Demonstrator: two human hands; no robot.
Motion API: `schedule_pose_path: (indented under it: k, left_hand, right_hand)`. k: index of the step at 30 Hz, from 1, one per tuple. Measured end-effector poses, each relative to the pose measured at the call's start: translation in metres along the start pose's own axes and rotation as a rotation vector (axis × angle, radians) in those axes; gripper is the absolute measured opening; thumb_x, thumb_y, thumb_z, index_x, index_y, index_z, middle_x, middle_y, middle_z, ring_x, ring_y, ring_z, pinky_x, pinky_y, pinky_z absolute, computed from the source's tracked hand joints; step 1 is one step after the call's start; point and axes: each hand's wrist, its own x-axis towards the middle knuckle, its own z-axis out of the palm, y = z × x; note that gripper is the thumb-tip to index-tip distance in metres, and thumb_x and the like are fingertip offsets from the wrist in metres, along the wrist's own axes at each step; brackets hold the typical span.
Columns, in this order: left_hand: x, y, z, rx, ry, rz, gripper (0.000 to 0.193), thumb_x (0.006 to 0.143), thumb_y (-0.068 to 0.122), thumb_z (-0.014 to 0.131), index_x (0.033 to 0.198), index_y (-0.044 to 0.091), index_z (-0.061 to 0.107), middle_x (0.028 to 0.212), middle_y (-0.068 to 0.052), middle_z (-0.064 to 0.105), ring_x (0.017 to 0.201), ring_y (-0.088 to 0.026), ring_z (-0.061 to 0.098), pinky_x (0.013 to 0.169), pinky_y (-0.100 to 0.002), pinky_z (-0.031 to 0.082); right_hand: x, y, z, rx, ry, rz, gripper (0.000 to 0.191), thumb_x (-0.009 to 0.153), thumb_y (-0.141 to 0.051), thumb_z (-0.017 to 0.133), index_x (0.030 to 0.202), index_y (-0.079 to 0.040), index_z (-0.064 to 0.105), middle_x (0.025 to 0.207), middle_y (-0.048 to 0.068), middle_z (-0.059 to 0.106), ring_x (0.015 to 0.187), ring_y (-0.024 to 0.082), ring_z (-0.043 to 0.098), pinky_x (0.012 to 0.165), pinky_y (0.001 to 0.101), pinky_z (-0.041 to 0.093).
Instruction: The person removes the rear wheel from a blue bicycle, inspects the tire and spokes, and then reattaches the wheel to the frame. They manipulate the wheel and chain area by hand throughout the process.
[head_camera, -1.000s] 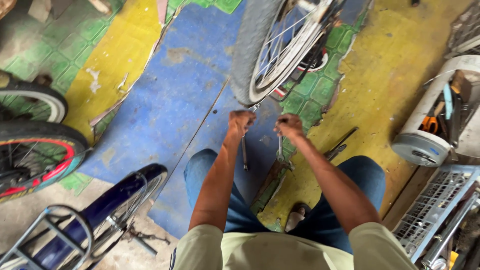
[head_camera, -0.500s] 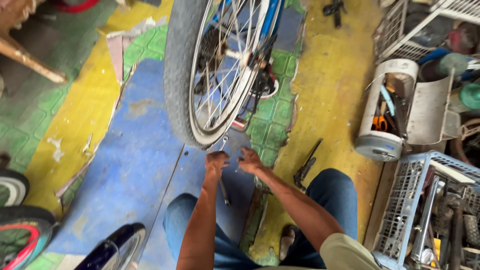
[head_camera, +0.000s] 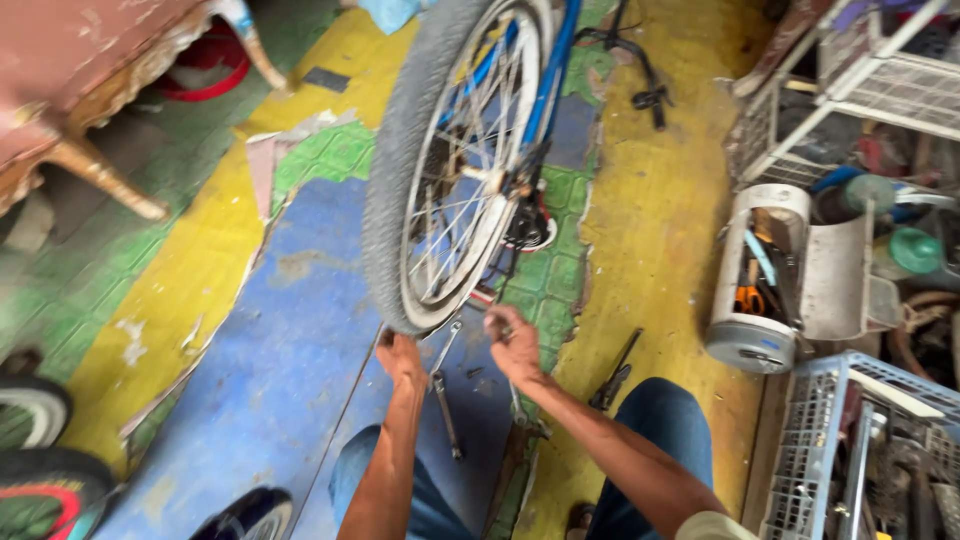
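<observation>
Fingers on the left hand (head_camera: 400, 356) curl around a wrench (head_camera: 443, 392) pointing down at the blue floor (head_camera: 270, 330), right under the bicycle wheel (head_camera: 440, 170). Right hand (head_camera: 514, 345) fingers pinch something small by the tire's lower edge, can't tell what.

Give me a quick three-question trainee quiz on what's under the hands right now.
1. True or false: the bicycle wheel stands upright on the floor, just beyond both hands.
2. Which hand is nearer the wrench lying on the blue floor? A) left hand B) right hand
3. What stands to the right of the yellow floor strip, holding tools?

Key
1. True.
2. A, the left hand; the wrench lies just beside it, and whether they touch cannot be told.
3. A white drum lying on its side, with scissors and other tools inside.
</observation>
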Motion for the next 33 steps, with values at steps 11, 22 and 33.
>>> schedule_pose_path:
  k: [11, 22, 33]
  left_hand:
    - [-0.005, 0.116, 0.028, -0.002, -0.314, 0.108, 0.058, 0.107, 0.05, 0.046, 0.098, 0.0, 0.072, 0.088, -0.001, 0.069, 0.079, -0.011, 0.059, 0.074, -0.029, 0.048]
    - [-0.016, 0.129, 0.032, 0.252, -0.59, 0.506, 0.066, 0.113, 0.058, 0.042, 0.119, -0.003, 0.064, 0.103, -0.004, 0.062, 0.093, -0.016, 0.055, 0.085, -0.033, 0.048]
    - [-0.017, 0.125, 0.057, 0.282, -0.355, 0.41, 0.05, 0.103, 0.045, 0.061, 0.093, -0.004, 0.067, 0.075, 0.003, 0.057, 0.073, -0.008, 0.046, 0.062, -0.03, 0.043]
  right_hand:
    - [0.004, -0.113, 0.008, -0.198, -0.2, -0.628, 0.061, 0.085, -0.026, 0.084, 0.131, 0.003, 0.056, 0.126, 0.021, 0.062, 0.117, 0.039, 0.059, 0.102, 0.0492, 0.048]
    - [-0.008, -0.103, 0.036, -0.277, -0.133, -0.679, 0.071, 0.075, -0.004, 0.079, 0.138, 0.003, 0.049, 0.128, 0.027, 0.059, 0.119, 0.044, 0.058, 0.104, 0.0485, 0.045]
    - [0.001, -0.109, 0.045, -0.185, -0.079, -0.627, 0.034, 0.083, 0.007, 0.069, 0.114, 0.002, 0.056, 0.101, 0.021, 0.061, 0.096, 0.039, 0.06, 0.088, 0.0487, 0.047]
